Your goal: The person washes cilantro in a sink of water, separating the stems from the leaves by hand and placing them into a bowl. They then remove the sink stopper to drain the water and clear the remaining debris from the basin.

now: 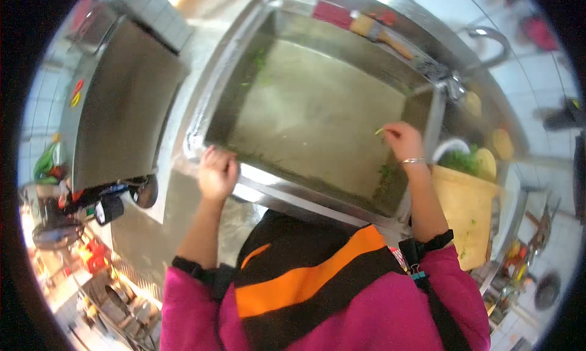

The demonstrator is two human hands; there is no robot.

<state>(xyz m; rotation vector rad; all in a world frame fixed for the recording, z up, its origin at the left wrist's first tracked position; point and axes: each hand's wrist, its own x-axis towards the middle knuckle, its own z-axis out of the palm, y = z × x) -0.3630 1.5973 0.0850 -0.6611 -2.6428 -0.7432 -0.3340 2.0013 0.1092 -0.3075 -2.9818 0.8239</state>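
Note:
A large steel sink point(268, 183) lies in front of me, filled with cloudy water point(305, 107). My right hand point(404, 142) is over its right side, thumb and fingers pinching a small green sprig point(379, 131). Dark green leaf bits point(386, 173) lie just below that hand, and more greens point(260, 59) show along the far left wall. My left hand point(218, 173) is curled closed at the sink's near left corner, by the rim; the inside of its fingers is hidden.
Right of the sink stand a yellow cutting board point(467, 210), leafy greens point(461, 162) and a white bowl point(450, 148). A wooden-handled brush point(381, 36) and a red cloth point(332, 13) lie on the far ledge. A faucet point(488, 43) curves at the far right; a steel cabinet point(122, 107) stands left.

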